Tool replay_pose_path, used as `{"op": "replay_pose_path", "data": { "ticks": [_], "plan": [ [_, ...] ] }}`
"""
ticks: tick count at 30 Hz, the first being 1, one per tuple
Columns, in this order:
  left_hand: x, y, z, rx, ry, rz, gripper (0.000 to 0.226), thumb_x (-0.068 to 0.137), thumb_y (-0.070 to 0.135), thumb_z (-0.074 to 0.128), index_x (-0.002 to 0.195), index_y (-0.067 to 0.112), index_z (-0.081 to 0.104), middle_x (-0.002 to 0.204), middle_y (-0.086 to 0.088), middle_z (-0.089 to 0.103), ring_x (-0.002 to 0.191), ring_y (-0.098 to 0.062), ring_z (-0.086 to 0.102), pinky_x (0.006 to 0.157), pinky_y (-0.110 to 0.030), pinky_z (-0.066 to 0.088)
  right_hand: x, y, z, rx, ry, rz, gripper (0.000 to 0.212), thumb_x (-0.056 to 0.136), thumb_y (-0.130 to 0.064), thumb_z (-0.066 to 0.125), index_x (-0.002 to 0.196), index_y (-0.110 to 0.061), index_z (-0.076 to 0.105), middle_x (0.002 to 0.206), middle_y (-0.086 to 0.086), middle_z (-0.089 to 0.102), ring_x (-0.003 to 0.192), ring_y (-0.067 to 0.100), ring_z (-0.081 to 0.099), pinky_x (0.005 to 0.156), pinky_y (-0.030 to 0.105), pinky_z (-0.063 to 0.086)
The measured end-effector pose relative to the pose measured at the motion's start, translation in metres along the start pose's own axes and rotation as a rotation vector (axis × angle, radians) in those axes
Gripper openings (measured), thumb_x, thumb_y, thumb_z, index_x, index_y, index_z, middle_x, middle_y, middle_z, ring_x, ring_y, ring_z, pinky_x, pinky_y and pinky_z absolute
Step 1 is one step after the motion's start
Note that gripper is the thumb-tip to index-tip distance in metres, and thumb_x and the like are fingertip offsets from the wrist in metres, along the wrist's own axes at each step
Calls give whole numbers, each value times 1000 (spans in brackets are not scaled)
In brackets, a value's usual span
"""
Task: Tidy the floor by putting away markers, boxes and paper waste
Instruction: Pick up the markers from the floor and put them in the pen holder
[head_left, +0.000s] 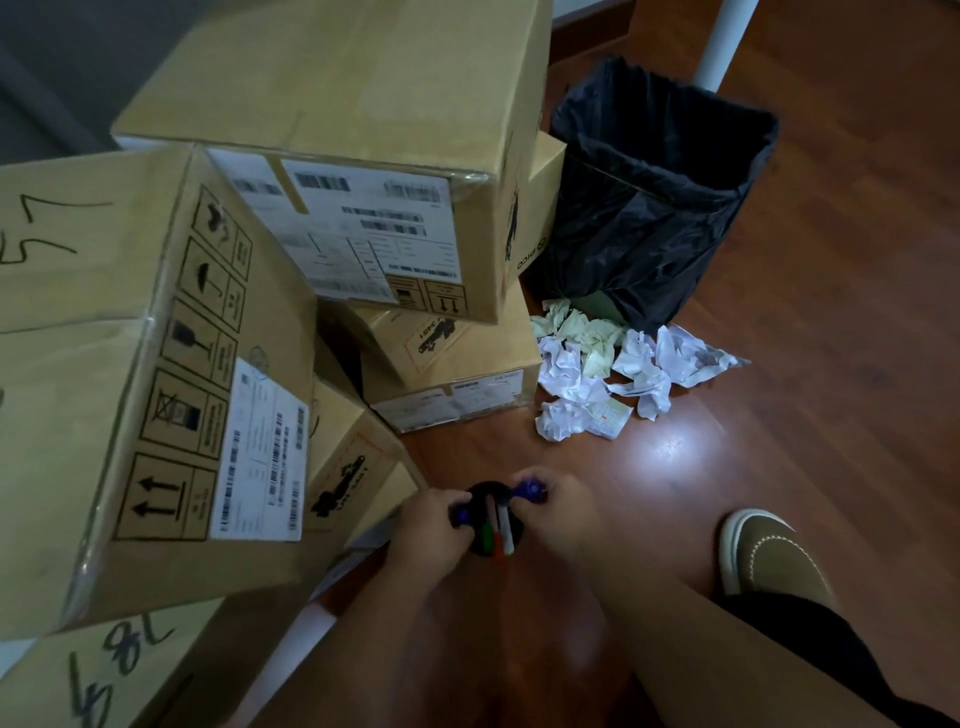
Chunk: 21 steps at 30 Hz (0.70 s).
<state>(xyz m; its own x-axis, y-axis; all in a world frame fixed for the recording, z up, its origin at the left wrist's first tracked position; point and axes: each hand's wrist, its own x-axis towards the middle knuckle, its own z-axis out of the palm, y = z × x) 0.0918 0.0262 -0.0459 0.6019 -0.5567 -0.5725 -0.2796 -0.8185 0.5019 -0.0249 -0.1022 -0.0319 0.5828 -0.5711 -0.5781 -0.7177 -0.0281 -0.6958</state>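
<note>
Blue marker (498, 501) over the black holder (493, 519), held at both ends.

Your left hand (434, 525) and right hand (553, 512) each have a grip clamped on one end, marker lying crosswise above the holder's mouth, where green, red and white markers already stand. Risk: tip it in at an angle and it jams on those or knocks the holder over on the floor (779, 415). Crumpled paper (613, 369) lies beside the bin (660, 192), boxes (332, 171) stacked left.

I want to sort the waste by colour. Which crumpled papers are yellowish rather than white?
The pale yellow-green wads lying closest to the black-lined bin; the white wads lie in front and right.
</note>
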Motion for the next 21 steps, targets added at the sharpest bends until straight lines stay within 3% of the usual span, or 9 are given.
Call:
{"op": "replay_pose_path", "data": {
  "ticks": [4,7,9,12,14,15,17,21],
  "plan": [
    [-1,-9,1,-158,-73,-186,53,98,16,51,148,8,39,145,-10,50,132,-25,49,108,-36,40,-3,1,8,7,-30,19,30,85,-36,69,110,-19,71,96,-7,68,87,4,62,70,10,47],
    [2,-15,4,-358,-112,-309,37,97,19,48,127,2,61,123,-14,66,115,-29,62,101,-41,48,-6,-5,6,39,-31,112,40,95,-44,51,122,-18,66,122,2,66,114,17,59,88,23,42],
    [3,-15,8,-538,-148,-375,40,97,26,47,125,1,62,116,-11,68,112,-30,64,98,-44,51,-6,-1,6,154,-36,190,44,100,-42,43,132,-15,58,135,4,58,127,21,50,98,26,34],
    [-2,-5,10,-743,-193,-499,50,104,39,39,143,8,45,138,-12,54,118,-30,58,90,-34,45,-7,3,12,292,-121,328,53,100,-47,38,133,-10,56,126,0,57,125,24,51,104,28,34],
    [-4,-1,11,-776,-207,-496,56,103,46,36,145,10,42,144,-11,49,111,-28,59,90,-34,43,-1,8,18,407,-156,389,57,97,-54,38,123,-9,63,113,5,66,107,22,62,98,33,46],
    [-5,0,11,-780,-205,-485,57,103,48,35,144,10,44,143,-10,50,107,-26,59,90,-34,43,-1,7,19,457,-159,408,51,98,-52,39,113,-11,65,101,5,68,94,19,65,85,31,51],
    [-6,-1,13,-785,-178,-497,53,104,44,35,141,9,47,137,-11,53,104,-25,58,92,-35,45,-3,4,18,521,-131,455,37,100,-46,40,96,-15,61,84,1,64,77,13,61,64,24,48],
    [-22,14,1,-784,-159,-495,32,105,20,40,128,8,57,119,-10,55,103,-29,60,90,-37,49,-21,-5,-4,558,-54,471,34,99,-43,44,96,-13,60,86,4,63,76,18,61,66,30,50]
  ]
}}
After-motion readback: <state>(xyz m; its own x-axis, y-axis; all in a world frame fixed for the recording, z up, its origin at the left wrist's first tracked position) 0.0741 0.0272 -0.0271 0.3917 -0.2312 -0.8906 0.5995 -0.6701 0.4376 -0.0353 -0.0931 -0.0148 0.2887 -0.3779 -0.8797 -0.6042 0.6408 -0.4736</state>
